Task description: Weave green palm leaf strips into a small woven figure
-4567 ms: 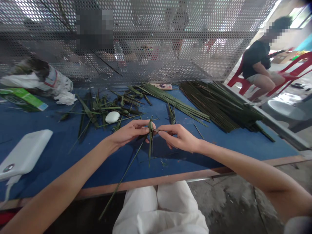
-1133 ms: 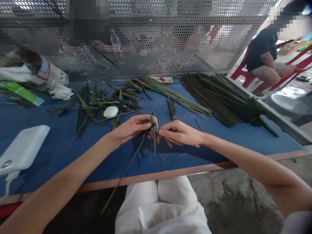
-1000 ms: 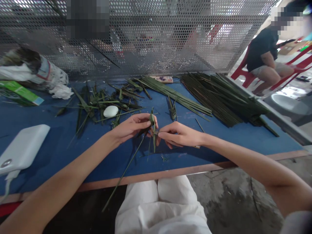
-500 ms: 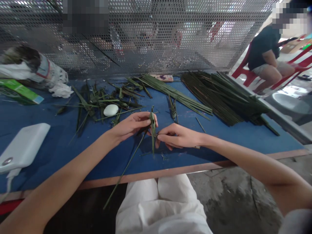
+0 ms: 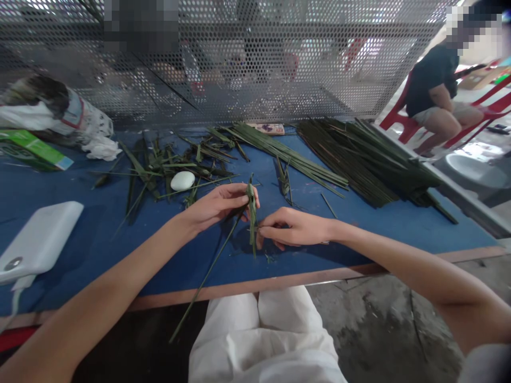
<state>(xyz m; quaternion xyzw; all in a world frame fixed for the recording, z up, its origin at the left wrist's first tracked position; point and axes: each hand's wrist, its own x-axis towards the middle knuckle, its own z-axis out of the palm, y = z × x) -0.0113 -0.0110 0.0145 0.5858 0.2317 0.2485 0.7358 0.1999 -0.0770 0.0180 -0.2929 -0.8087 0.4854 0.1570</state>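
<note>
A narrow folded piece of green palm leaf (image 5: pixel 251 215) stands upright between my hands, above the blue table top (image 5: pixel 80 186). My left hand (image 5: pixel 215 206) pinches it from the left, and a long thin leaf strip (image 5: pixel 203 282) trails from there down past the table's front edge. My right hand (image 5: pixel 293 227) reaches in from the right, its fingertips closed on the lower part of the leaf. My fingers hide part of the folds.
Loose leaf scraps (image 5: pixel 167 170) and a white egg-shaped object (image 5: pixel 182 181) lie left of my hands. Bundled dark leaf strips (image 5: pixel 359 159) lie to the right. A white power bank (image 5: pixel 35 242) sits at the left. A perforated metal screen (image 5: pixel 199 69) rises behind the table, and a seated person (image 5: pixel 431 90) is beyond it.
My right hand has dropped slightly lower along the folded leaf. The left hand keeps its hold, and the view has tilted slightly.
</note>
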